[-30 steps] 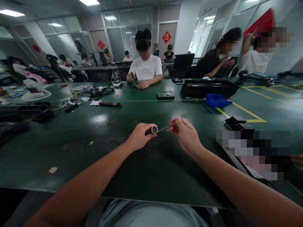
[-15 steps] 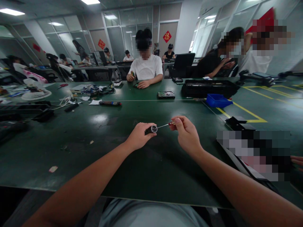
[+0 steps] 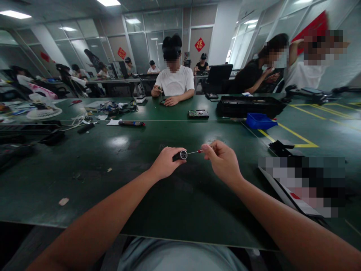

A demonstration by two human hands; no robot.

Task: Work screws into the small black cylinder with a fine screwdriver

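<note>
On the green table (image 3: 93, 195), far right, see black tray (image 3: 248, 107), blue bin (image 3: 261, 121); cannot discern contents. In left hand (image 3: 166, 162), near centre, grips black cylinder (image 3: 178, 156); in right hand (image 3: 223, 161), pinches slim red-handled tool (image 3: 200, 151), pointed at the cylinder's open end.

The right hand (image 3: 224, 160) partly hides the screwdriver (image 3: 193, 153) — at its handle (image 3: 200, 151).

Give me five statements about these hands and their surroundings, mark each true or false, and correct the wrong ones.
1. The left hand holds a dark cylinder. True.
2. The right hand holds a slim tool. True.
3. The tool's shaft points away from the cylinder. False: it points toward the cylinder's ringed end.
4. The blue tray lies left of both hands. False: it lies to their right.
5. A person in white sits opposite. True.
</note>
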